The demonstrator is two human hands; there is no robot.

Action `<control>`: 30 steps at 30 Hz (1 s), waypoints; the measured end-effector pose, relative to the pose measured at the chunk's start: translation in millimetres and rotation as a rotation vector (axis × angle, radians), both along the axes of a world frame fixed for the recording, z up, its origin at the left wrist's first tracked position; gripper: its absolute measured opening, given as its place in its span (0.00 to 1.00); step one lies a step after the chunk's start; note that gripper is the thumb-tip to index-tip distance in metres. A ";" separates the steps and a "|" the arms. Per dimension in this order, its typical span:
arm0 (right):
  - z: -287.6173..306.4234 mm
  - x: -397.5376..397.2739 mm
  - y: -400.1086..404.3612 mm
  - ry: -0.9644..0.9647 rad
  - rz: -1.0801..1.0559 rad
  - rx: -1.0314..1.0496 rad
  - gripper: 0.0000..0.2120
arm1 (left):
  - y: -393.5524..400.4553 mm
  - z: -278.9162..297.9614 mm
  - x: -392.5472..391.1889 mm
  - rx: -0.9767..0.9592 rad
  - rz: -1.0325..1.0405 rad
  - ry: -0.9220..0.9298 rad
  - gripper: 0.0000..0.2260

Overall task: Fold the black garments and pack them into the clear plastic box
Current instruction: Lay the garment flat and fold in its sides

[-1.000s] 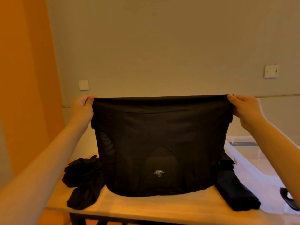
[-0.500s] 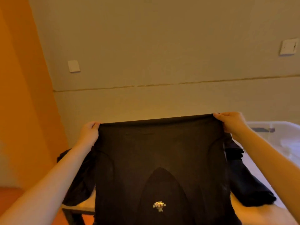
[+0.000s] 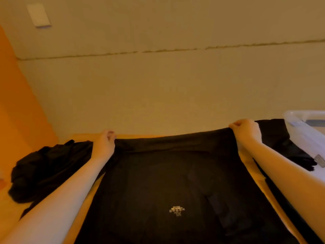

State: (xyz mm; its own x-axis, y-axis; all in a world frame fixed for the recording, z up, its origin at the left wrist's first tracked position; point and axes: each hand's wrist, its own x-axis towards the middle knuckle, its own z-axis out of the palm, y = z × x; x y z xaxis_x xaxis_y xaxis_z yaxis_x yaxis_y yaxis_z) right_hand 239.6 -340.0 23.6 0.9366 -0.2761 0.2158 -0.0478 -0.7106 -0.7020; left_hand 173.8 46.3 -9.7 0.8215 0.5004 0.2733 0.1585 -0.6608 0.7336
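Note:
A black garment [image 3: 168, 182] with a small white label lies spread over the wooden table [image 3: 79, 205], its far edge reaching toward the wall. My left hand [image 3: 103, 143] pinches the far left corner of it and my right hand [image 3: 246, 131] pinches the far right corner. A crumpled black garment [image 3: 45, 171] sits in a heap to the left, partly under my left forearm. Another black garment [image 3: 284, 145] lies at the right, beside the clear plastic box [image 3: 299, 118], of which only a corner shows.
A beige wall rises right behind the table's far edge, with a white switch plate [image 3: 39, 14] at upper left. An orange wall panel [image 3: 15, 106] stands to the left. A small grey tag [image 3: 320, 160] lies on the white surface by the box.
Both hands came down and forward with the garment, which hung upright in the air before and now lies flat on the table. The view tilted downward.

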 end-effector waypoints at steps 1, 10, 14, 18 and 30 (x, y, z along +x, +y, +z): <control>-2.0 -0.4 6.2 -0.011 0.002 -0.017 0.14 | -2.9 -0.9 2.8 0.057 -0.026 0.034 0.17; -19.0 -111.9 28.2 0.235 0.669 -0.450 0.30 | -78.5 0.9 -127.1 0.450 -0.397 0.286 0.26; -30.3 -168.7 12.6 0.323 0.745 -0.623 0.30 | -85.9 -17.1 -180.3 0.427 -0.446 0.315 0.25; -47.2 -205.8 3.3 0.394 0.785 -0.716 0.41 | -89.7 -33.7 -211.9 0.491 -0.549 0.378 0.31; -64.7 -274.8 -22.6 0.185 0.750 -0.829 0.61 | -84.1 -58.0 -280.1 0.749 -0.567 0.207 0.15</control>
State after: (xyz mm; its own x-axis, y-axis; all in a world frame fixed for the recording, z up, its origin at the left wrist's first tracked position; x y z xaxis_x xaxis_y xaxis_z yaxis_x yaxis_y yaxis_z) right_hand -35.2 -362.6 -41.1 0.8419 0.5325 -0.0879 0.5323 -0.8461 -0.0275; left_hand -106.4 -37.8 -67.7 0.9555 -0.2316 0.1829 -0.2498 -0.9647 0.0838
